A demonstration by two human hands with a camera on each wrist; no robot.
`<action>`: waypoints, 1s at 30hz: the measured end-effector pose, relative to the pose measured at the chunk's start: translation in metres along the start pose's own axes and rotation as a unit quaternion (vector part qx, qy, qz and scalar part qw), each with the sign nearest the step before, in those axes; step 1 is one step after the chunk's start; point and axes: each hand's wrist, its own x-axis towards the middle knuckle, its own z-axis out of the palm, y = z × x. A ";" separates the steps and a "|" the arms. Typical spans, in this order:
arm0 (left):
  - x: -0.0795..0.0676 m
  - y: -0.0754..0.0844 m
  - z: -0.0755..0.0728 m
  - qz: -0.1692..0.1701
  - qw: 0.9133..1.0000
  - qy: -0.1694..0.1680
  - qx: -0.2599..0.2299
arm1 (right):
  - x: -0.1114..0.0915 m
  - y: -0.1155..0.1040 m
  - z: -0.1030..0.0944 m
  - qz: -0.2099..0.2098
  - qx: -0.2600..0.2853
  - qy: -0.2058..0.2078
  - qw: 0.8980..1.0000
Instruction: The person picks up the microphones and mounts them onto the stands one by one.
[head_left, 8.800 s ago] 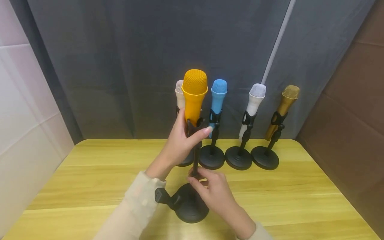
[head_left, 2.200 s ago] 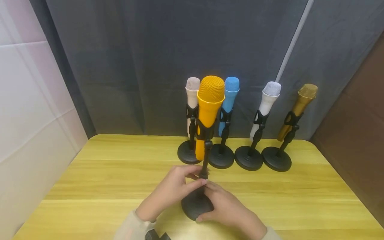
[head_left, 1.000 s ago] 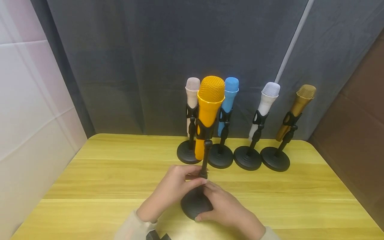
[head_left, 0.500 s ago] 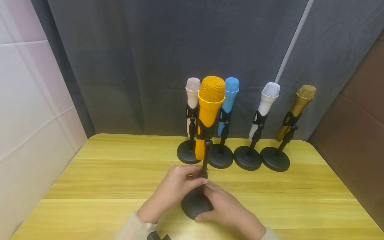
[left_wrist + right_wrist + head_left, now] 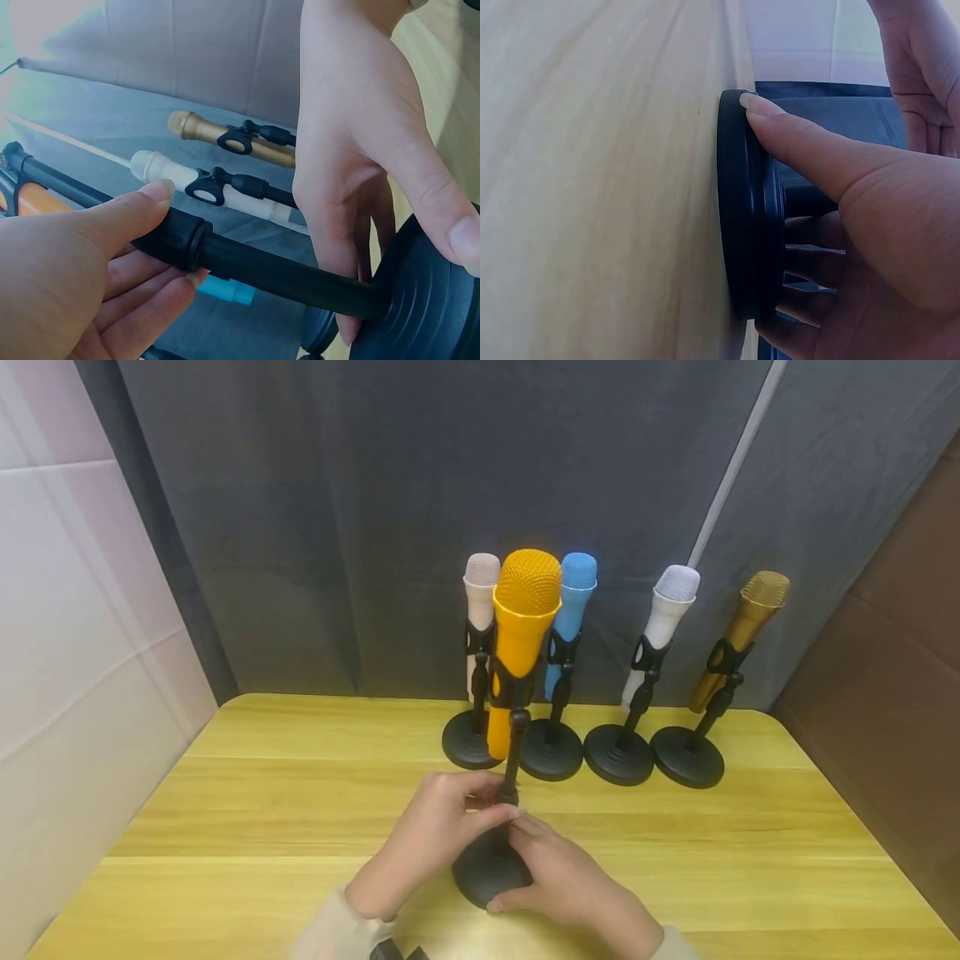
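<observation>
An orange-yellow microphone sits tilted in the clip of a black desk stand, near the middle of the table in the head view. My left hand pinches the collar on the stand's pole between thumb and fingers, seen close in the left wrist view. Lower down, my right hand holds the round base, thumb on its rim and fingers round the other side. The right wrist view shows that base flat against the tabletop.
Behind stand several microphones on like black stands: a pale pink one, a blue one, a white one and a gold one. A dark grey curtain backs the wooden table.
Since the oldest frame, my left hand has come down from the microphone clip to the pole's collar, and my right hand from the pole to the base. Over the last two seconds both hands stay put.
</observation>
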 end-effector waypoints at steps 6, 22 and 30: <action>0.000 0.001 0.000 -0.005 1.000 0.006 0.012 | 0.000 0.000 -0.001 0.002 0.008 -0.002 1.000; 0.000 0.002 0.003 -0.034 0.999 0.018 0.008 | -0.001 0.001 0.000 0.006 0.015 -0.005 1.000; 0.002 -0.006 -0.005 -0.059 0.992 -0.078 -0.080 | 0.000 -0.001 -0.001 0.004 0.009 -0.006 1.000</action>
